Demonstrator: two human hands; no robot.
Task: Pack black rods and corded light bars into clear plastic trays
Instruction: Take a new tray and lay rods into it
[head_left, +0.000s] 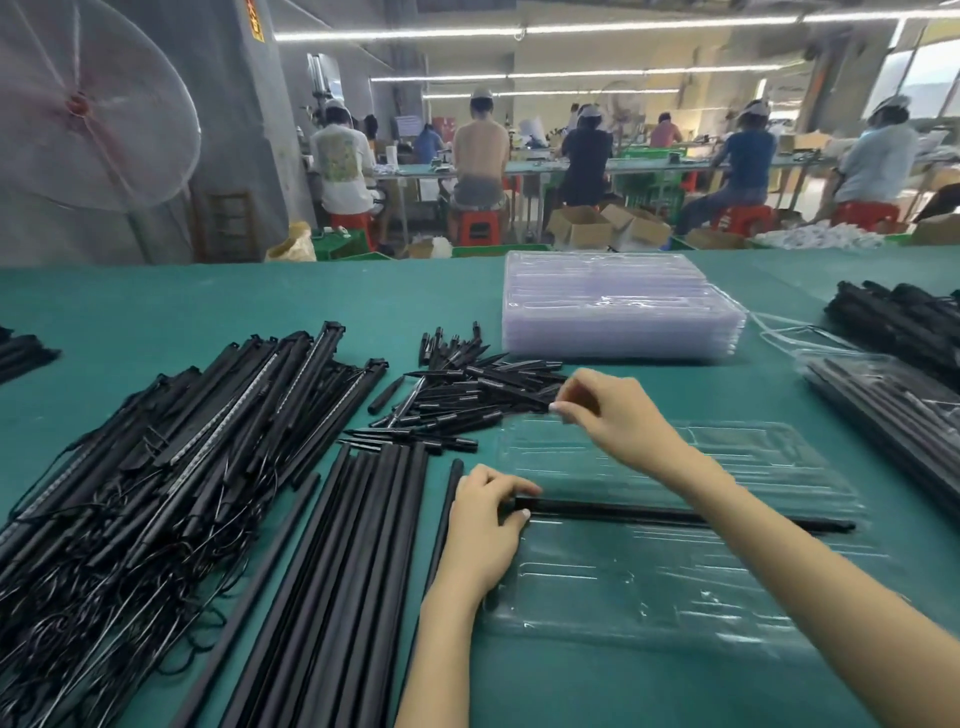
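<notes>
A clear plastic tray (675, 587) lies on the green table in front of me. One black rod (649, 515) lies across its middle, running left to right. My left hand (485, 525) pinches the rod's left end at the tray's left edge. My right hand (613, 410) reaches over the tray's far left corner, fingers curled beside a heap of short black spikes (462, 395); whether it holds one is hidden. Long black rods (332, 571) lie side by side left of the tray. Corded light bars (171, 457) are heaped at far left.
A stack of empty clear trays (618, 306) stands at the back centre. Filled trays (893, 410) and more black bars (898, 317) sit at the right edge. A large fan (88, 104) stands behind the table at left. Several people work at benches beyond.
</notes>
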